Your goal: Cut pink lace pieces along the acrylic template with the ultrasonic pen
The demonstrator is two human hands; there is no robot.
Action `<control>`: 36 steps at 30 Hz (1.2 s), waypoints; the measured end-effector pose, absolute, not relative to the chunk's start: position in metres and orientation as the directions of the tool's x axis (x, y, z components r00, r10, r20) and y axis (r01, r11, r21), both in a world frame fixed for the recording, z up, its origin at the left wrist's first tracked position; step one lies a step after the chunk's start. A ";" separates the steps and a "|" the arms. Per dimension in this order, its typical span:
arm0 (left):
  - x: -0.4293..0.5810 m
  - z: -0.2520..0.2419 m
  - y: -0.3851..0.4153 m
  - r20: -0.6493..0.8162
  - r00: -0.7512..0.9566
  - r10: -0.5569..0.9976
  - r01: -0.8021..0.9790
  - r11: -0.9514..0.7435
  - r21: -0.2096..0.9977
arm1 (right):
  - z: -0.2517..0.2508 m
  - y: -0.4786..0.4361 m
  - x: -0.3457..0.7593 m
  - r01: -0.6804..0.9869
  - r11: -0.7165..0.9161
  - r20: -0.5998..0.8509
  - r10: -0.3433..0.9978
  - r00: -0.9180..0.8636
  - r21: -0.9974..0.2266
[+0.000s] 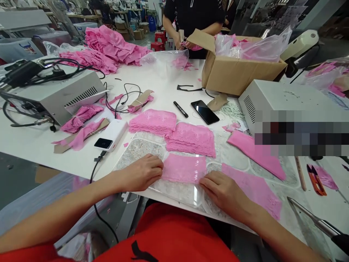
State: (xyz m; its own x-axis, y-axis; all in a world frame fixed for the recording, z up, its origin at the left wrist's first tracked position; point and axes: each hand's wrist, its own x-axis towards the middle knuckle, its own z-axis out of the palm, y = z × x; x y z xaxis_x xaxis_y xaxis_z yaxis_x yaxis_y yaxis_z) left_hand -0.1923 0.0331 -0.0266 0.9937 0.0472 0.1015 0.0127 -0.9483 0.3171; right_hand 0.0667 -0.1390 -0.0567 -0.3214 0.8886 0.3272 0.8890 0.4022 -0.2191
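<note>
A small rectangular piece of pink lace fabric [184,168] lies flat on a clear-covered board [144,147] at the table's front edge. My left hand [148,170] pinches its left edge, fingers curled together. At its lower right corner, the fingers of my right hand [222,191] are closed on the fabric. Just beyond are two stacks of similar pink lace pieces, one on the left [152,121] and one on the right [191,139]. Another pink piece [255,187] is spread flat to the right of my right hand, with a folded pink strip [256,153] behind it.
On the right lie orange-handled thread snips [316,181] and a metal-tipped tool [313,218]. A phone [205,112], marker [180,109] and power bank [111,135] rest around the stacks. Grey boxes [68,91] and a carton [242,74] stand farther back. Across the table, a person [195,22] handles pink fabric.
</note>
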 end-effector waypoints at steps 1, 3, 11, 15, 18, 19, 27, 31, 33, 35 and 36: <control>-0.194 -0.025 0.031 0.086 0.995 0.045 0.015 -0.946 0.322 | -0.057 -0.142 0.062 0.881 0.414 0.325 0.886 -0.332 -0.229; -0.196 -0.021 0.030 0.062 0.997 0.039 0.017 -0.945 0.327 | -0.057 -0.147 0.056 0.864 0.426 0.324 0.884 -0.336 -0.267; -0.169 -0.020 0.054 0.061 0.994 0.095 0.074 -0.955 0.289 | -0.054 -0.141 0.143 0.777 -0.173 0.297 0.857 0.422 -0.605; -0.098 -0.012 0.068 0.070 0.981 0.182 0.149 -0.929 0.338 | -0.064 -0.129 0.206 0.710 -0.388 0.322 0.693 0.645 -0.587; -0.025 -0.009 0.068 0.093 0.984 0.149 0.110 -0.936 0.335 | -0.078 -0.121 0.225 0.677 -0.455 0.303 0.651 0.696 -0.579; -0.001 -0.011 0.066 0.093 0.986 0.137 0.098 -0.936 0.338 | -0.082 -0.120 0.226 0.672 -0.465 0.294 0.649 0.702 -0.576; 0.117 -0.050 0.063 0.028 0.998 0.061 0.047 -0.936 0.348 | -0.096 -0.120 0.227 0.682 -0.494 0.281 0.657 0.699 -0.539; 0.125 -0.059 0.070 -0.020 1.000 0.017 0.024 -0.932 0.362 | -0.098 -0.117 0.226 0.663 -0.537 0.265 0.636 0.724 -0.521; 0.125 -0.060 0.073 -0.040 0.999 0.010 0.024 -0.930 0.367 | -0.099 -0.116 0.225 0.648 -0.560 0.254 0.623 0.740 -0.517; 0.126 -0.060 0.076 -0.052 0.999 0.011 0.029 -0.928 0.372 | -0.098 -0.115 0.225 0.638 -0.573 0.246 0.614 0.750 -0.514; 0.127 -0.060 0.076 -0.054 0.998 0.012 0.032 -0.926 0.375 | -0.098 -0.115 0.224 0.635 -0.577 0.244 0.612 0.753 -0.513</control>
